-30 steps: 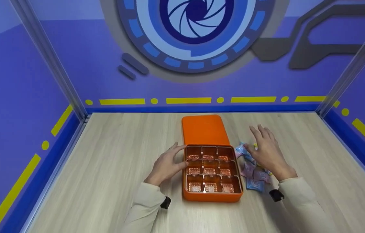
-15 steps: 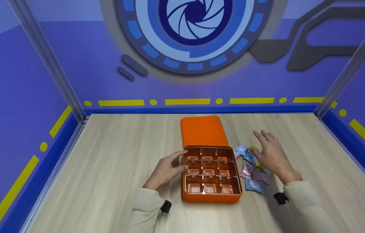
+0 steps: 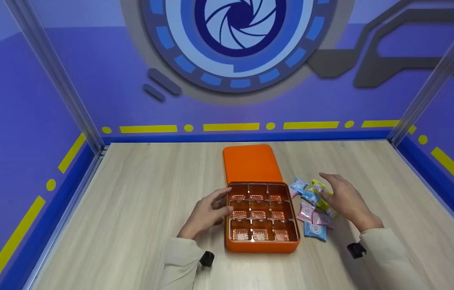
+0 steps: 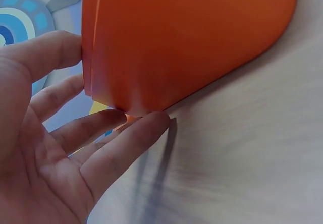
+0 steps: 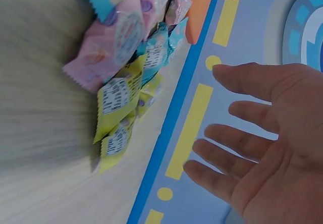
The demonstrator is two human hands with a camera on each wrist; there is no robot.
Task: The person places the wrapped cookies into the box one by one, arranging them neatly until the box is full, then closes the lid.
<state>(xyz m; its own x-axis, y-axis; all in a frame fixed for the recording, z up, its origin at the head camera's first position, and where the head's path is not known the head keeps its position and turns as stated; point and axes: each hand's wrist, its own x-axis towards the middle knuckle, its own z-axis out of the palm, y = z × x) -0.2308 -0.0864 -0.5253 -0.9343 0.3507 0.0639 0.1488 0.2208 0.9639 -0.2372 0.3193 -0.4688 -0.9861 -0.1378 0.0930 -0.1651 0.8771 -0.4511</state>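
Head view first: where is the orange box [image 3: 262, 246], and which way does it face?

Near the middle of the pale table [image 3: 150, 193], its nine compartments facing up, its sides running away from the person. The steep angle foreshortens it, so I can't swear which side is longer.

And the orange lid [image 3: 252, 163]?

Flat just behind the box, at its far edge.

What of the left hand [image 3: 207, 213]?

Thumb and forefinger spread well apart, their tips touching the box's left side. The left wrist camera shows more fingertips at its wall, with no grip closed round it.

The right hand [image 3: 347, 203]?

Fingers loosely spread and slightly bent, holding nothing, beside the wrapped sweets [image 3: 306, 212].

How do those point?

Various ways, heaped just right of the box; in the right wrist view one pink packet [image 5: 103, 47] has its long axis running lower left to upper right, and the yellow packets [image 5: 118, 98] overlap
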